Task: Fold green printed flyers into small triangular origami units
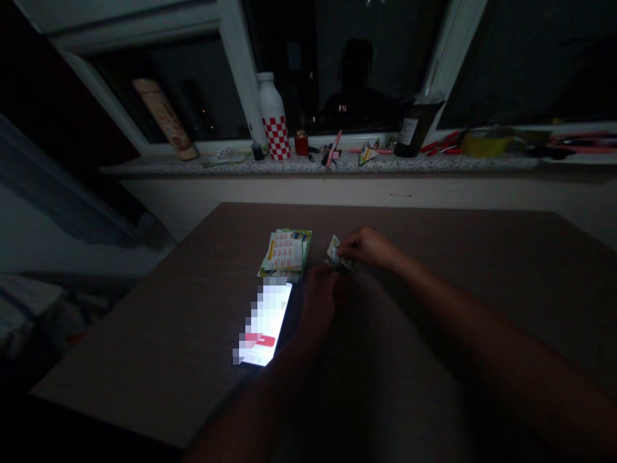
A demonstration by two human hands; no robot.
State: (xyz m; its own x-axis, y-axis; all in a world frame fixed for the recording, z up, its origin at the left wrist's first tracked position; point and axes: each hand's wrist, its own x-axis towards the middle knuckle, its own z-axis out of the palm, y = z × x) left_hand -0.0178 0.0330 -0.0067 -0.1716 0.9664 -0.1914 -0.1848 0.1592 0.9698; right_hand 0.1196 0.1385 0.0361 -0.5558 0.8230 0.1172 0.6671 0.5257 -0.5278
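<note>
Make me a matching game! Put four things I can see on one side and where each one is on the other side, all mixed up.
Things
1. phone
2. checked bottle
3. small folded paper
4. stack of printed sheets

Places
a. pinched in the right hand
b. standing on the windowsill
c. lit up on the table, beside the left hand
d. flat on the table, just beyond the phone

Pairs: 1-c, 2-b, 3-a, 4-d
</note>
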